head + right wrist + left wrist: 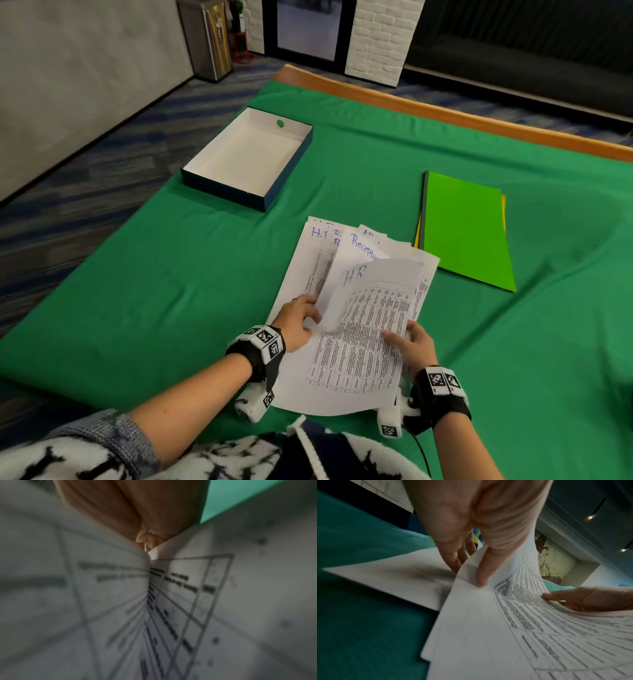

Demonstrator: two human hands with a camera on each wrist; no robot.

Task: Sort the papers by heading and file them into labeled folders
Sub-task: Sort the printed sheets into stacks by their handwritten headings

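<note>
A fanned pile of white papers (308,260) lies on the green cloth, with blue handwritten headings such as "H.R." and "Reception". The top sheets (363,346), printed with a table, curl upward. My left hand (313,310) pinches their left edge. In the left wrist view the left hand (471,574) has its thumb on top and its fingers slipped under the lifted sheets (513,622). My right hand (397,339) pinches the right edge of the same sheets, thumb on the print. The right wrist view is blurred: the right hand (147,540) sits behind close paper (188,588). A green folder (466,229) lies right of the pile.
A yellow folder (416,236) peeks out under the green one. An open dark-blue box (222,186) with a white inside stands at the back left. The table's wooden edge (445,116) runs along the far side. Green cloth (137,291) covers the table.
</note>
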